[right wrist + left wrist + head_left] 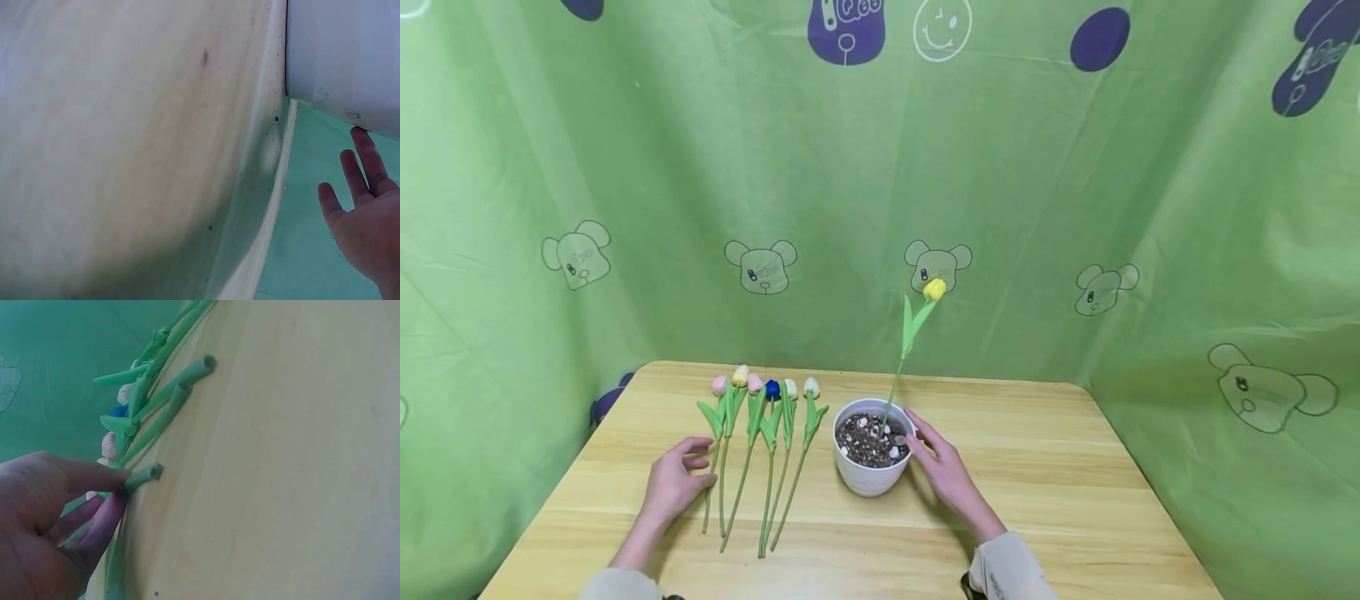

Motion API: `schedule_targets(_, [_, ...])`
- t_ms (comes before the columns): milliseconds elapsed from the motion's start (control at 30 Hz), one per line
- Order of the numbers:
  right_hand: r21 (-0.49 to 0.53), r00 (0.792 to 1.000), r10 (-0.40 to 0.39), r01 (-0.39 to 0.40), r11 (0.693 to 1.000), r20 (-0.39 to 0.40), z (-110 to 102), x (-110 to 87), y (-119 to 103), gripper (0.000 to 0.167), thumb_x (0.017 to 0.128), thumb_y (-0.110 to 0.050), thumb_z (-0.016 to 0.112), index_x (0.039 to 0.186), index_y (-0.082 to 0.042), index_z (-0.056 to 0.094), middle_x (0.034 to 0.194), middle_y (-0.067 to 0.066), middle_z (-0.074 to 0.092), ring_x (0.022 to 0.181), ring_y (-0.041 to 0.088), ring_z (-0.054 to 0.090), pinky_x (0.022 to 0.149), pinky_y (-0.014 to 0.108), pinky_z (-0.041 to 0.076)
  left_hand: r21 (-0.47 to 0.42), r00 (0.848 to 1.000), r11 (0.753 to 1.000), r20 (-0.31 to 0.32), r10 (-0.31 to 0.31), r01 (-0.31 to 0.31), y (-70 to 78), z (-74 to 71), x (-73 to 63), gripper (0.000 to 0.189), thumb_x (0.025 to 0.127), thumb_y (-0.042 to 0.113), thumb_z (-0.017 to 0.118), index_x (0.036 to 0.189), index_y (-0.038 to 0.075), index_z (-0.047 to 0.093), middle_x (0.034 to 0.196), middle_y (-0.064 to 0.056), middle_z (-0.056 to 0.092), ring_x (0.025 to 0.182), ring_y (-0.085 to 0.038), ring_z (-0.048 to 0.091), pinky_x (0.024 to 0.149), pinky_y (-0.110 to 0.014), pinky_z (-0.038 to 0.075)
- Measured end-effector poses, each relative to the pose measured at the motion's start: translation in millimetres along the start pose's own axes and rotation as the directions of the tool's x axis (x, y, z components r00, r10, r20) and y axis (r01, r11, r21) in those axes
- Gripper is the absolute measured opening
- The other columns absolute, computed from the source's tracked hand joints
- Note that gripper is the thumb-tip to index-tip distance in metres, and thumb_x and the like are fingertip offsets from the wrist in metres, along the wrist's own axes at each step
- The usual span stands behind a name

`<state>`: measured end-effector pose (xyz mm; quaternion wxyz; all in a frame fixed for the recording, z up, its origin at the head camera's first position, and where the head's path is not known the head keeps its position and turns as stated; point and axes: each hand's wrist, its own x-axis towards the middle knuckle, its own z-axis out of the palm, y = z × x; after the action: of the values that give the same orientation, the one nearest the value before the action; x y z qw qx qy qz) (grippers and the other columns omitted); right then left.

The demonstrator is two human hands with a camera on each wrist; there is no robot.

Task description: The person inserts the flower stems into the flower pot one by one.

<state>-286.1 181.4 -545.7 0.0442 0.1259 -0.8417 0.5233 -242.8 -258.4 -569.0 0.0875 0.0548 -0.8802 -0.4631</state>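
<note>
We see a green curtain behind everything, and before it the wooden worktop. On the worktop's left half six tulips lie side by side; their neighbouring leaves look close enough to snag, so lifting one carelessly could drag another along. To their right a yellow tulip stands tilted in the white pot, its bloom leaning right; we judge that a knock, or loose footing in the soil, could tip it further. Our right hand rests against the pot's right side, fingers spread and its grip apart, so a hard push there might slide the pot, since we see nothing bracing its left side. Our left hand has its grip clamped on the stem of the leftmost tulip, low down near the cut end; held so low, we think, the flower could swing or twist. Smallest, pale pebbles dot the soil and could deflect a stem pushed against them.
</note>
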Motion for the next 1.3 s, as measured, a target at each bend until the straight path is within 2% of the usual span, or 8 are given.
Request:
schedule_targets(100, [-0.008,1.0,-0.007,0.007,1.0,-0.001,0,0.1,1,0.052,0.107,-0.036,0.056,0.157,-0.025,0.046,0.158,0.011,0.049,0.138,0.042,0.052,0.113,0.072,0.041,-0.031,0.999,0.999,-0.008,-0.036,0.036,2.9,-0.6,-1.2,0.062,0.075,-0.008,0.081,0.134,-0.003,0.061,0.135,-0.033,0.06,0.11,-0.043,0.07,0.088,-0.041,0.065])
schedule_targets(233, [-0.008,1.0,-0.014,0.014,1.0,0.002,0,1.1,0,0.053,0.107,-0.039,0.056,0.157,-0.026,0.046,0.158,0.011,0.05,0.138,0.042,0.052,0.113,0.073,0.04,-0.075,0.994,0.991,-0.011,-0.109,0.107,7.5,-4.9,-1.7,0.06,0.077,-0.005,0.079,0.134,-0.002,0.061,0.136,-0.032,0.06,0.113,-0.045,0.068,0.086,-0.039,0.066])
schedule_targets(467, [-0.002,1.0,-0.008,0.008,1.0,0.015,-1,0.4,0,0.052,0.107,-0.038,0.056,0.157,-0.027,0.046,0.157,0.012,0.051,0.138,0.042,0.052,0.114,0.072,0.039,-0.137,0.969,0.96,0.026,-0.245,0.246,12.4,-13.8,-1.0,0.056,0.08,0.006,0.08,0.133,-0.002,0.063,0.122,-0.023,0.073,0.108,-0.038,0.073,0.092,-0.043,0.063])
schedule_targets(600, [-0.015,1.0,-0.007,0.007,1.0,0.006,-4,2.8,1,0.053,0.107,-0.041,0.055,0.157,-0.029,0.045,0.158,0.011,0.05,0.141,0.044,0.049,0.115,0.074,0.036,-0.172,0.965,0.95,0.069,-0.252,0.26,15.0,-15.9,2.6,0.057,0.083,0.007,0.079,0.136,-0.004,0.061,0.12,-0.021,0.074,0.104,-0.031,0.075,0.093,-0.04,0.063])
schedule_targets(767, [-0.009,1.0,-0.007,0.007,1.0,-0.001,-4,4.8,0,0.053,0.106,-0.042,0.056,0.157,-0.032,0.045,0.156,0.012,0.052,0.14,0.044,0.05,0.114,0.074,0.036,-0.273,0.962,0.925,0.137,-0.235,0.264,17.3,-15.6,4.0,0.057,0.088,-0.002,0.073,0.141,-0.01,0.053,0.127,-0.029,0.068,0.096,-0.028,0.076,0.086,-0.035,0.066])
schedule_targets(867, [-0.008,1.0,-0.005,0.006,1.0,0.001,-4,3.4,0,0.052,0.106,-0.041,0.056,0.156,-0.033,0.045,0.153,0.013,0.055,0.139,0.043,0.051,0.114,0.074,0.037,-0.296,0.957,0.914,0.168,-0.236,0.277,17.0,-14.4,1.1,0.058,0.089,-0.007,0.071,0.142,-0.011,0.051,0.129,-0.032,0.063,0.093,-0.024,0.075,0.084,-0.035,0.066])
schedule_targets(1100, [-0.016,1.0,-0.003,0.003,1.0,-0.003,-2,0.3,-1,0.052,0.106,-0.04,0.056,0.156,-0.03,0.046,0.149,0.014,0.058,0.139,0.043,0.05,0.115,0.075,0.035,-0.305,0.961,0.913,0.151,-0.234,0.27,16.4,-11.7,-4.0,0.055,0.09,-0.008,0.069,0.142,-0.01,0.051,0.127,-0.028,0.06,0.091,-0.02,0.073,0.082,-0.032,0.066])
schedule_targets(1300, [-0.001,1.0,0.0,0.0,1.0,0.003,-1,-1.1,-1,0.053,0.106,-0.039,0.057,0.157,-0.027,0.046,0.152,0.014,0.056,0.139,0.042,0.051,0.115,0.074,0.036,-0.288,0.971,0.929,0.115,-0.208,0.233,20.7,-12.8,-9.5,0.055,0.09,-0.008,0.068,0.143,-0.007,0.052,0.128,-0.027,0.059,0.087,-0.018,0.072,0.077,-0.029,0.066])
